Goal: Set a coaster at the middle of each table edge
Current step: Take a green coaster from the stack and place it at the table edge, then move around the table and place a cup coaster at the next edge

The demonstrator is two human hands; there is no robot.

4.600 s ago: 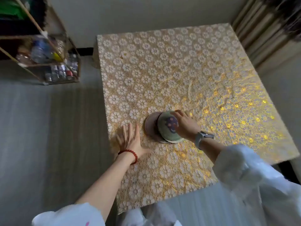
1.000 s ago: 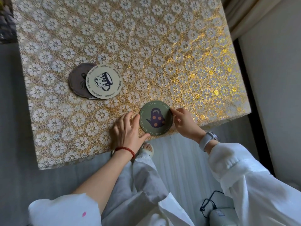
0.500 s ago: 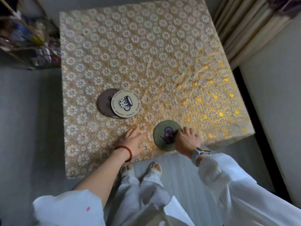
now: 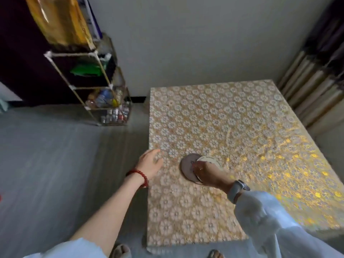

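The table [image 4: 232, 118] wears a gold and white floral lace cloth. Near its left edge lie two overlapping round coasters: a brown coaster [image 4: 186, 165] underneath and a white coaster [image 4: 211, 159] on top. My right hand [image 4: 206, 173] lies over them, its fingers closed on the white coaster's near rim, which looks slightly raised. My left hand [image 4: 150, 163] rests at the table's left edge, fingers loosely apart and holding nothing. The green coaster is not in sight; my right sleeve covers part of the near edge.
A wire shelf [image 4: 104, 101] with bottles and bags stands on the grey floor left of the table. Curtains [image 4: 316, 86] hang at the back right. The wall runs behind the table. My sandalled feet [image 4: 121, 251] are at the table's near corner.
My right hand left the green coaster at the near edge and went to the brown and white stack. My view swung towards the table's left side. My left hand slid to the left edge.
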